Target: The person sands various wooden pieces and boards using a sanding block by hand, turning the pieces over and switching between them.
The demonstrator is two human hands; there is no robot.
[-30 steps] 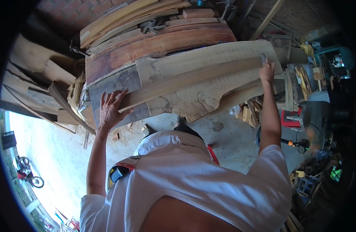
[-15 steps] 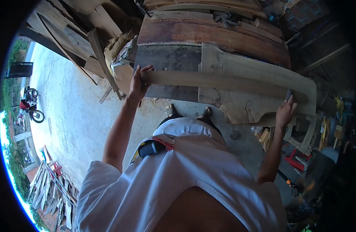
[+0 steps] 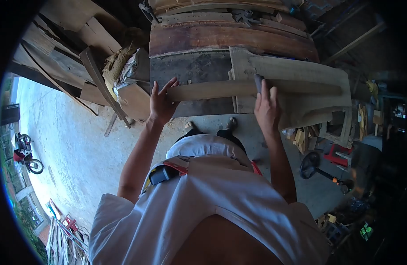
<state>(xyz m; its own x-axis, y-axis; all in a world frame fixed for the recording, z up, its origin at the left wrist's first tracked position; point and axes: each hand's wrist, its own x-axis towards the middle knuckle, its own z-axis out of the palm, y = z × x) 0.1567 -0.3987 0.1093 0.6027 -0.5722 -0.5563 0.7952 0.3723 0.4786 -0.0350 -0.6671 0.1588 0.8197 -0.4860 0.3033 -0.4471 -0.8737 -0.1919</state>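
Note:
A long, narrow wooden board [image 3: 212, 92] lies crosswise in front of me, over a dark tabletop [image 3: 194, 66] and a wider pale wooden slab [image 3: 296, 66]. My left hand [image 3: 163, 100] holds the board's left end, with the thumb and fingers parted around it. Some of those fingers are hidden by the wood. Near the board's middle, my right hand [image 3: 267, 106] is closed on a small dark grey sanding block [image 3: 259, 83], which is against the board. The underside of the block is out of sight.
Reddish-brown planks [image 3: 230, 39] lie beyond the board, a metal clamp [image 3: 246, 17] above them. A crumpled sack [image 3: 117, 66] and leaning timber stand left. At right are wood offcuts [image 3: 304, 139] and a red stool [image 3: 337, 155]. A motorcycle [image 3: 26, 154] is parked far left.
My right hand has slid the sanding block leftward along the board, from near its right end to about its middle. The left hand stays at the left end, its fingers now more spread.

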